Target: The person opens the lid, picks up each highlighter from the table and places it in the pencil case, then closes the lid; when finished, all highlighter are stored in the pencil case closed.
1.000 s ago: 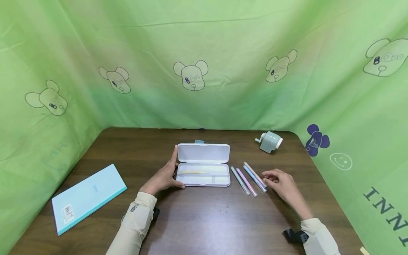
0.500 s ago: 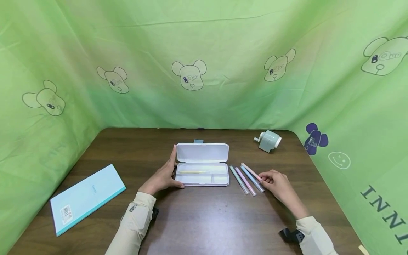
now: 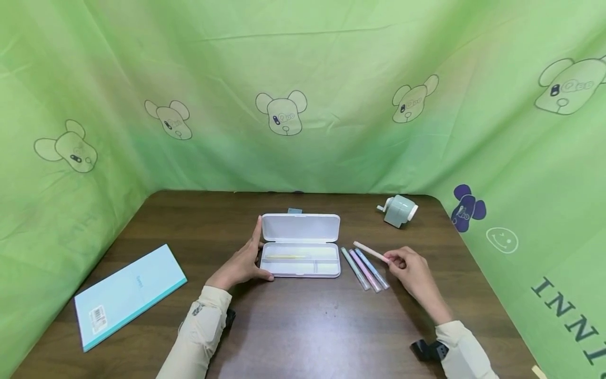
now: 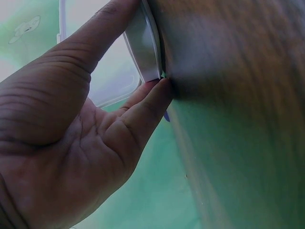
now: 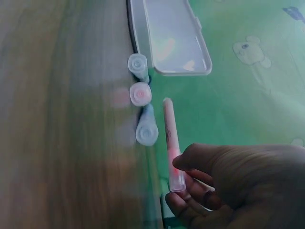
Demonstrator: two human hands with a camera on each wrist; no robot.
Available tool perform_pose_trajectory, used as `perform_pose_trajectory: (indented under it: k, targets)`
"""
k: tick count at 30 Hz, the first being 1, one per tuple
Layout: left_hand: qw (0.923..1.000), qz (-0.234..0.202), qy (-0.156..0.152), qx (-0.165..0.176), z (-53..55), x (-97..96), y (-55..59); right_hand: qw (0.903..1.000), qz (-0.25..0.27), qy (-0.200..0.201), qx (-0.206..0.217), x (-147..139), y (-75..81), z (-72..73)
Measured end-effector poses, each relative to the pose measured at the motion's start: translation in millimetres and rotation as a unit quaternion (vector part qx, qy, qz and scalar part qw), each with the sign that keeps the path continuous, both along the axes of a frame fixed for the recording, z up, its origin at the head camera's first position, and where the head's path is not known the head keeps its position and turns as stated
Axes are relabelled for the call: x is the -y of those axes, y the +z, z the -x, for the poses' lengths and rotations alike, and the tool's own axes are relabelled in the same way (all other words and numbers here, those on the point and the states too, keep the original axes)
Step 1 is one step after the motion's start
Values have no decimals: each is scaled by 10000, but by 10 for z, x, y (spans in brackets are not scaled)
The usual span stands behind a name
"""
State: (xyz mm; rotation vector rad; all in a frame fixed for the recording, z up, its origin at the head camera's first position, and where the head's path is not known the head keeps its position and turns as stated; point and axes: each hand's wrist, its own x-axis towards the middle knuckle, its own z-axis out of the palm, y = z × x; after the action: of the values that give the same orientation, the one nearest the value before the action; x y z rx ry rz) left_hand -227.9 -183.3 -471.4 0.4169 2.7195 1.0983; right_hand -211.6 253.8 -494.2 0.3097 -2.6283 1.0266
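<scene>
An open white pencil case (image 3: 300, 268) lies on the table with its lid (image 3: 301, 228) tipped back. A thin yellow pencil (image 3: 286, 257) rests in its rear compartment. My left hand (image 3: 242, 265) holds the case's left end, thumb at the front corner, fingers reaching toward the lid. To the right, my right hand (image 3: 411, 267) pinches a pale pink marker (image 3: 371, 251) by its clear-tipped end; in the right wrist view the marker (image 5: 171, 136) points away from the fingers. Left of that hand, a green marker (image 3: 355, 269), a pink-purple marker (image 3: 364, 270) and a blue marker (image 3: 372, 269) lie side by side.
A grey-green crank pencil sharpener (image 3: 400, 211) stands at the back right. A light blue notebook (image 3: 131, 296) lies at the left. Behind the case's lid, a small blue-grey item (image 3: 294, 210) shows. Green printed cloth (image 3: 331, 158) hangs round the table.
My right hand has taken hold of the pale pink marker and lifted it away from the blue one, its far end swinging left. My left hand stays at the pencil case.
</scene>
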Motion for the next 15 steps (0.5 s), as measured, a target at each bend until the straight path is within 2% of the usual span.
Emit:
perform_pose_trajectory:
  k: [11, 15]
  targets:
    - [10000, -36, -50, -2, -4, 15, 6, 9982, 159, 360, -460, 357, -20, 144]
    - [10000, -6, -21, -20, 1, 8, 12, 9979, 209, 438, -435, 491, -10, 187]
